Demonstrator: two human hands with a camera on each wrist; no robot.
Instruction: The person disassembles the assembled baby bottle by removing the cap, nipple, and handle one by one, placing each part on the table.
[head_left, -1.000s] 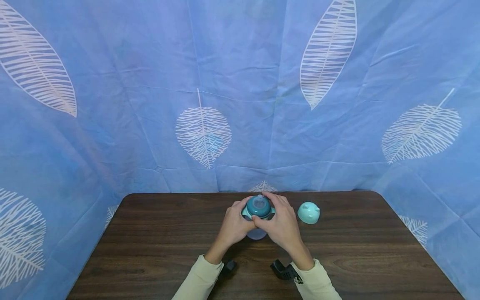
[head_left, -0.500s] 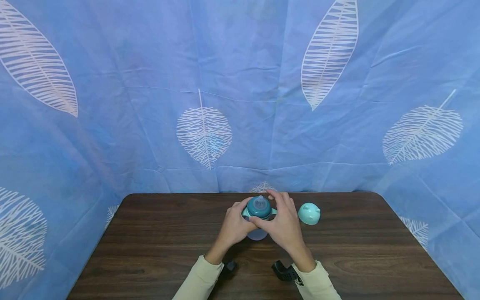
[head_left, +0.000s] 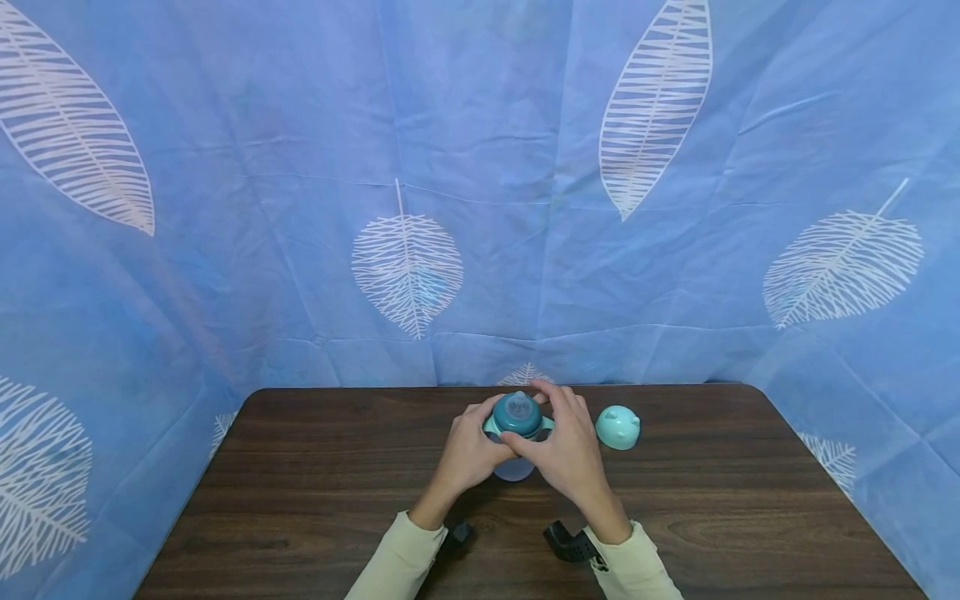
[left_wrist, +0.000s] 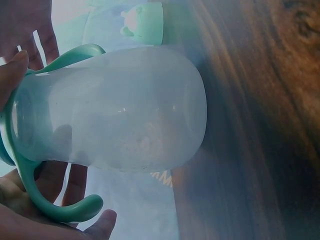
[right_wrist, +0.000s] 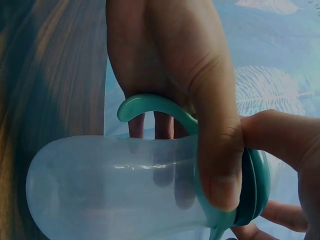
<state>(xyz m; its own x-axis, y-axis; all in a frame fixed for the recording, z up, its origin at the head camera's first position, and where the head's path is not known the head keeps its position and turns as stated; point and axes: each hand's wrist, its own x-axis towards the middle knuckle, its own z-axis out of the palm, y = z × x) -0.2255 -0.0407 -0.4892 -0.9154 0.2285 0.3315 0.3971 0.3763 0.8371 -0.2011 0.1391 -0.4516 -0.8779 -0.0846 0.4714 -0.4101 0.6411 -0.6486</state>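
Observation:
A baby bottle [head_left: 514, 468] with a frosted clear body [left_wrist: 120, 110], mint side handles and a teal collar [head_left: 517, 413] stands upright on the table. Its clear nipple [head_left: 518, 406] points up, uncovered. My left hand [head_left: 471, 446] grips the bottle just below the collar; its thumb [right_wrist: 222, 190] lies across the mint handle ring, and its fingers wrap behind the body. From the right, my right hand [head_left: 564, 442] arches round the teal collar, thumb in front and fingers towards the back. One of its fingers stands raised past the collar's far edge.
A mint dome cap [head_left: 618, 427] with small ear-like bumps rests on the brown wooden table [head_left: 315, 483], just right of my right hand. Behind the table hangs a blue cloth [head_left: 480, 275] with white leaf prints. Dark straps [head_left: 567, 543] sit at both wrists.
My right fingers have loosened from the collar's top and shifted slightly right, the index finger lifting. The left hand, bottle and cap have stayed about where they were.

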